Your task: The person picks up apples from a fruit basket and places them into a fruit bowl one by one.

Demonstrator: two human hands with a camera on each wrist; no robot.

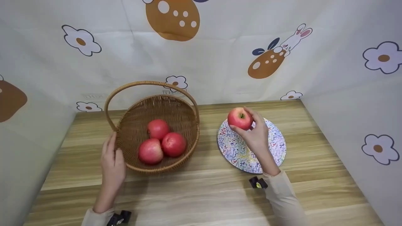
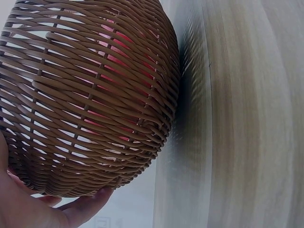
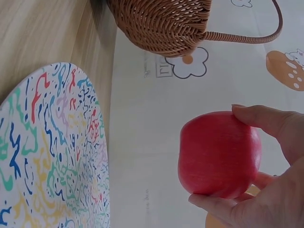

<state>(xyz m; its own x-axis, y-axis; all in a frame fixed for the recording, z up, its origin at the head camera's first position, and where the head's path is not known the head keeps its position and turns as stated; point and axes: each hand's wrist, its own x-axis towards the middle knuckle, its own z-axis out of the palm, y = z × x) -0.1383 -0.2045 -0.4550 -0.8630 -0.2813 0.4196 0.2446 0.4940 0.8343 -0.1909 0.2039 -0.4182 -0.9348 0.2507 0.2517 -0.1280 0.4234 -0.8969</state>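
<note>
My right hand grips a red apple between thumb and fingers, its stem side facing up in the head view. The apple is held over the far part of a round plate with a multicoloured squiggle pattern. In the right wrist view, the apple appears raised, apart from the plate. My left hand holds the left side of a brown wicker basket, near the foot of its arched handle. Three red apples lie together inside the basket; their red shows through the weave.
Basket and plate stand side by side on a wood-grain table, the basket at left. A pale patterned sheet rises behind the table and along both sides. The basket's handle arches high above its rim.
</note>
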